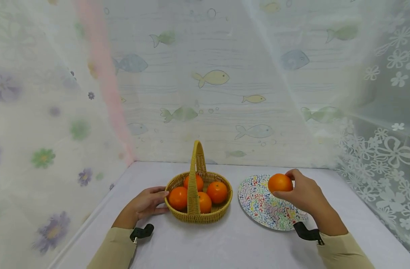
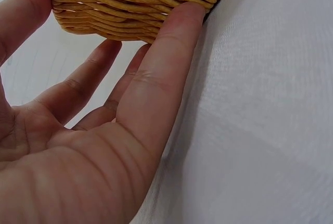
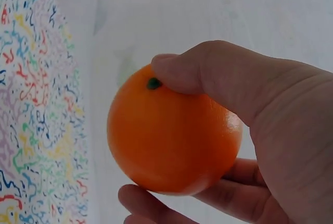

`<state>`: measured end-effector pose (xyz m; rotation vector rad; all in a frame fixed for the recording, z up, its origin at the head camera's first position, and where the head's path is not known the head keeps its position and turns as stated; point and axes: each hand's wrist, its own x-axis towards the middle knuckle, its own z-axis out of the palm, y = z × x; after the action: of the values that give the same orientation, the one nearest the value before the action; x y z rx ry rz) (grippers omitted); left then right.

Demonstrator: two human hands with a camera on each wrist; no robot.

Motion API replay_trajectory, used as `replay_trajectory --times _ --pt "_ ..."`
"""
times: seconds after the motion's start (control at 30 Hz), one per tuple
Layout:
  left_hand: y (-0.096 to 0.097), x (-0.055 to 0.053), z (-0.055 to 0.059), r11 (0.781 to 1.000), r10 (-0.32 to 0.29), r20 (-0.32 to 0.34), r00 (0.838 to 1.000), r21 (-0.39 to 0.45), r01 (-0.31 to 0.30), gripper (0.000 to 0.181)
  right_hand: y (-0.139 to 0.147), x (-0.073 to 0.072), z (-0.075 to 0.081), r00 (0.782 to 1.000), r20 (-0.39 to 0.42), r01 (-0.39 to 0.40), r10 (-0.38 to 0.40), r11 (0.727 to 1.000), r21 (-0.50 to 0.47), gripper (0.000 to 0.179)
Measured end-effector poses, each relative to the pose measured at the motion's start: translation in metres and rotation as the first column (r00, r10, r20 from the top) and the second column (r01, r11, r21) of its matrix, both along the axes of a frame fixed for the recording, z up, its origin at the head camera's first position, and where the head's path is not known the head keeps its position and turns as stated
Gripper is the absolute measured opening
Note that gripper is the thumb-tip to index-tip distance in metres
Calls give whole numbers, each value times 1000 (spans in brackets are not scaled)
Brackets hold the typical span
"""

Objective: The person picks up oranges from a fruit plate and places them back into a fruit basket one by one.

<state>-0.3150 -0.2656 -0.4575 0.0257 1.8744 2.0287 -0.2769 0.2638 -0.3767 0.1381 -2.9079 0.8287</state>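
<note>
A yellow wicker basket (image 1: 208, 218) with a tall arched handle holds several oranges (image 1: 217, 192). At its left side, my left hand (image 1: 147, 203) touches the woven wall with extended, spread fingers. The left wrist view shows the thumb (image 2: 161, 73) lying against the weave (image 2: 119, 5) low down, near the cloth. To the right, my right hand (image 1: 304, 192) holds one orange (image 1: 280, 183) between thumb and fingers, above a round plate (image 1: 258, 209) with a multicoloured squiggle pattern. The right wrist view shows the thumb beside this orange's green stem mark (image 3: 153, 83).
A white cloth (image 1: 191, 246) covers the table. Behind it hangs a pale curtain (image 1: 205, 112) printed with fish, with flowered sheets (image 1: 56, 168) at the sides. Black wrist mounts (image 1: 307, 232) sit at both sleeves.
</note>
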Motion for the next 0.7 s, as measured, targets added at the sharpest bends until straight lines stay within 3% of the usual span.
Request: replay_trajectory --times 0.5,0.7 --pt "-2 -2 -3 1000 -2 3 1000 6 2 74 -20 -7 9 999 -45 -19 15 997 -77 101" --pt "-1 -1 -2 1000 0 -2 1000 0 0 74 -29 -12 16 994 -100 -44 34 994 -101 96"
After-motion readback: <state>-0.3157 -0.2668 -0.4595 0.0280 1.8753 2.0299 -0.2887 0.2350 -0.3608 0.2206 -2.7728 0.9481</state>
